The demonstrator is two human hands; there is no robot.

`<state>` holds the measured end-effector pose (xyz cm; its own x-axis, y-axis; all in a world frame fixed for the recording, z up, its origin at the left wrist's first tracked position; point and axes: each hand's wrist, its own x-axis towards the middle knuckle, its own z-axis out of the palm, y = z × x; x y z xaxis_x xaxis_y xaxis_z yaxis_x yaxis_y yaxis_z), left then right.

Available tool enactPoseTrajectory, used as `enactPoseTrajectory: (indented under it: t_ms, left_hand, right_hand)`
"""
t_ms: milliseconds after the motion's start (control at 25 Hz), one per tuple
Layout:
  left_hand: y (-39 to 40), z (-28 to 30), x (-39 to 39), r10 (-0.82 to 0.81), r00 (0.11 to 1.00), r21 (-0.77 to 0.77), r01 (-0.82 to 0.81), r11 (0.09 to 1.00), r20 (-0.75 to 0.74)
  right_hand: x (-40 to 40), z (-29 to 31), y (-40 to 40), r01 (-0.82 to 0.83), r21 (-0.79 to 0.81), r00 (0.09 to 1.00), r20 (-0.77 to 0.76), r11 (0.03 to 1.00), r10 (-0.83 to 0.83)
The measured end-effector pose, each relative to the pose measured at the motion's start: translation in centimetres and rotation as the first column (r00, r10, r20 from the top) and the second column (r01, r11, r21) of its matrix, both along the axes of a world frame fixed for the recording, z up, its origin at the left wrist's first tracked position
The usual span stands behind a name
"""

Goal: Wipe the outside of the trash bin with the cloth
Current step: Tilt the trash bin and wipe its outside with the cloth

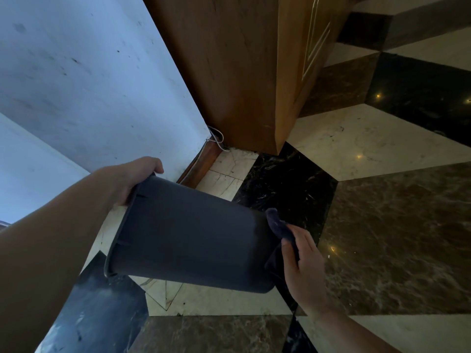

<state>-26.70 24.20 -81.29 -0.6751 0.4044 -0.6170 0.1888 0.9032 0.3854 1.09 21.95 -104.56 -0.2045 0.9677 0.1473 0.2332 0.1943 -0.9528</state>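
A dark grey plastic trash bin (pixel 188 235) hangs tipped on its side above the floor, its rim toward the left and its base toward the right. My left hand (pixel 132 179) grips the rim at the upper left, fingers curled over the edge. My right hand (pixel 303 263) presses a dark blue cloth (pixel 279 229) against the bin's base end at the right. Part of the cloth is folded under my palm and hidden behind the bin's bottom corner.
A white wall (pixel 84 80) rises at the left with a brown skirting board (pixel 201 161) and a loose white cable (pixel 216 138). A wooden cabinet (pixel 229 72) stands behind the bin. The floor (pixel 382 225) is polished marble in cream, brown and black.
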Motion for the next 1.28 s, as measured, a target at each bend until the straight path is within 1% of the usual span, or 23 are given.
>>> enactPoseTrajectory:
  t_ms: [40,80,160,200,280,320,360,440,520,560,640,680,720,840,920,960,1000,1080,1160,1200,1240,1280]
  left_hand:
    - [-0.3,-0.2,0.0,0.0,1.0,-0.002,0.0,1.0,-0.011]
    - [-0.7,-0.5,-0.1,-0.031,0.996,0.02,0.033,0.999,-0.079]
    - [-1.7,-1.0,0.9,-0.091,0.966,0.125,0.124,0.984,-0.241]
    - [-2.2,-1.0,1.4,-0.123,0.954,0.172,0.174,0.97,-0.274]
    - [-3.4,-0.7,2.3,-0.226,0.95,0.269,0.281,0.921,-0.216]
    - [-4.0,-0.3,2.7,-0.314,0.931,0.292,0.357,0.887,-0.184]
    - [-4.4,0.0,3.1,-0.425,0.885,0.276,0.464,0.842,-0.192]
    - [-4.8,0.5,3.6,-0.611,0.748,0.174,0.659,0.732,-0.258]
    - [-4.7,0.4,3.3,-0.717,0.626,0.056,0.764,0.643,-0.305]
    - [-4.6,0.5,3.1,-0.743,0.593,0.019,0.785,0.619,-0.31]
    - [-4.5,0.3,2.8,-0.76,0.569,0.008,0.802,0.597,-0.315]
    - [-4.4,0.2,3.0,-0.763,0.558,0.022,0.812,0.584,-0.326]
    - [-4.4,0.1,3.2,-0.765,0.546,0.03,0.82,0.572,-0.341]
    - [-4.8,-0.5,3.2,-0.758,0.521,0.061,0.837,0.543,-0.394]
    - [-5.4,-0.7,2.9,-0.738,0.52,0.085,0.837,0.54,-0.43]
    - [-5.7,-0.6,2.8,-0.725,0.511,0.095,0.841,0.533,-0.461]
    - [-6.0,-0.5,2.8,-0.711,0.497,0.101,0.847,0.522,-0.497]
    - [-6.5,-0.5,2.4,-0.681,0.465,0.105,0.86,0.5,-0.565]
    - [-6.7,-1.0,1.5,-0.664,0.44,0.08,0.863,0.499,-0.604]
    - [-6.8,-1.4,1.0,-0.654,0.444,0.067,0.854,0.517,-0.613]
    - [-6.8,-1.9,0.6,-0.631,0.471,0.06,0.827,0.559,-0.616]
    - [-6.7,-2.4,0.5,-0.59,0.519,0.069,0.784,0.617,-0.618]
  right_hand:
    - [0.2,0.2,-0.1,0.006,-0.023,1.0,-0.024,1.0,-0.006]
    - [0.3,0.5,-0.1,0.015,-0.058,0.998,-0.056,0.998,-0.018]
    - [0.3,0.8,0.2,0.061,-0.191,0.988,-0.129,0.98,-0.087]
    - [0.2,0.8,0.6,0.086,-0.266,0.981,-0.148,0.96,-0.129]
    - [0.2,0.7,1.0,0.107,-0.37,0.973,-0.151,0.923,-0.174]
    - [0.1,0.6,1.1,0.092,-0.405,0.973,-0.156,0.91,-0.168]
    - [0.1,0.5,1.1,0.068,-0.438,0.973,-0.169,0.896,-0.157]
    - [0.0,0.7,1.0,0.033,-0.495,0.972,-0.187,0.868,-0.144]
    - [0.0,1.4,1.0,0.032,-0.527,0.976,-0.166,0.849,-0.14]
    - [0.0,1.8,1.1,0.048,-0.527,0.978,-0.147,0.848,-0.147]
    - [0.1,3.8,2.2,0.061,-0.511,0.979,-0.139,0.858,-0.152]
    - [0.2,5.0,3.4,0.037,-0.511,0.981,-0.147,0.859,-0.13]
    - [0.2,6.2,5.3,-0.005,-0.52,0.986,-0.144,0.854,-0.081]
    - [0.2,10.5,11.6,-0.119,-0.575,0.992,-0.034,0.809,0.122]
    - [1.1,12.8,14.7,-0.245,-0.648,0.967,-0.106,0.721,0.233]
    - [1.3,13.8,15.5,-0.298,-0.659,0.95,-0.135,0.691,0.282]
    - [1.1,14.7,16.1,-0.316,-0.655,0.944,-0.146,0.687,0.295]
    - [0.4,15.3,17.2,-0.304,-0.591,0.952,-0.157,0.747,0.263]
    - [0.0,15.6,17.7,-0.287,-0.524,0.957,-0.129,0.802,0.258]
    - [-0.4,15.6,17.8,-0.277,-0.514,0.96,-0.117,0.812,0.254]
    - [-0.8,15.5,17.8,-0.26,-0.513,0.965,-0.108,0.818,0.239]
    - [-1.3,15.2,17.9,-0.246,-0.514,0.969,-0.11,0.821,0.222]
